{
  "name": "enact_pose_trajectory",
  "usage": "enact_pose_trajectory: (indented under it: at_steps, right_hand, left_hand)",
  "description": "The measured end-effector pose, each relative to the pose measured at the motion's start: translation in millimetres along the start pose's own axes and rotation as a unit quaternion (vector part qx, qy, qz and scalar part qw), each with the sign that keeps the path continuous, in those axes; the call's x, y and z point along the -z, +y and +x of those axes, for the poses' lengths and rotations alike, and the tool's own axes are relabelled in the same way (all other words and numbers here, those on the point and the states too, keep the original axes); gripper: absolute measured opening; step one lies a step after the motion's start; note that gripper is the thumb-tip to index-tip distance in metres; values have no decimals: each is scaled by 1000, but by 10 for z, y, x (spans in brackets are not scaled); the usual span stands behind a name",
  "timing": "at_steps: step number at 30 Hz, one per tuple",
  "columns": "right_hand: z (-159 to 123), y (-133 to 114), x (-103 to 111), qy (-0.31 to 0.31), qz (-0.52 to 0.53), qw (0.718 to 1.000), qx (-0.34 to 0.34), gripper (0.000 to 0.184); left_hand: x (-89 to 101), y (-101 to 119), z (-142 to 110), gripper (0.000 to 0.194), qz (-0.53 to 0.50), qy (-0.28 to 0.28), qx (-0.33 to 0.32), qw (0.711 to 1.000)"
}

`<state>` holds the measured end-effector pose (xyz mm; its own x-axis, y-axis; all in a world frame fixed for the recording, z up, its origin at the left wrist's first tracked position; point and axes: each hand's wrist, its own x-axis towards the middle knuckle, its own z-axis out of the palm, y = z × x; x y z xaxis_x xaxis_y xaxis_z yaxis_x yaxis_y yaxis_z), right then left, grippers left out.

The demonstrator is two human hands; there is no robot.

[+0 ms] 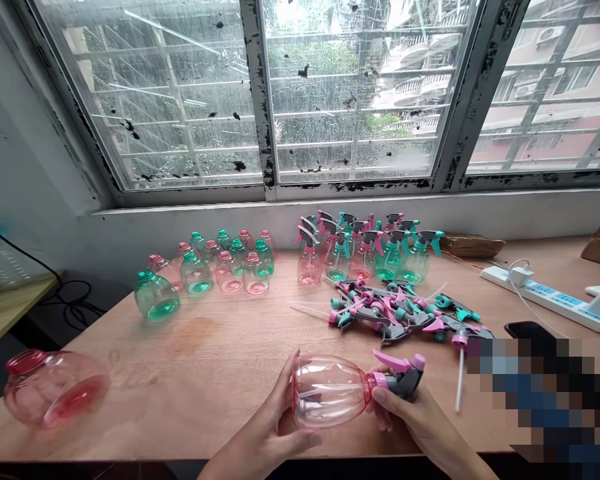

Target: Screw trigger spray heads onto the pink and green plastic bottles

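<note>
A clear pink spray bottle (330, 390) lies sideways between my hands, just above the front of the table. My left hand (280, 413) is wrapped round its base end, thumb below. At the neck, my right hand (405, 407) grips the pink collar of the spray head (403, 375), which is pink and dark grey and sits on the bottle's mouth. How tightly the collar is seated I cannot tell. Beyond my hands lies a heap of loose spray heads (395, 310) in pink, green and grey, some with thin tubes.
Bottles without heads (196, 273), green and pink, stand at the back left. One pink bottle (55, 390) is near the left front edge. Bottles with spray heads (363, 257) stand by the wall. A power strip (550, 297) and a dark phone (530, 330) lie on the right.
</note>
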<state>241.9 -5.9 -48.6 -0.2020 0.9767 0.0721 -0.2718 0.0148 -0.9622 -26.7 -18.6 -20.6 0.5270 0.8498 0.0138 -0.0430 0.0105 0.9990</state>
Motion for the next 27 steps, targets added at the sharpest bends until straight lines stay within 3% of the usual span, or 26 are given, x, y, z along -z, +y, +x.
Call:
enact_pose_trajectory:
  at_steps: [27]
  right_hand:
    - [18, 19, 35, -29, -13, 999, -4, 36]
  left_hand:
    - [-16, 14, 18, 102, -19, -6, 0, 1000]
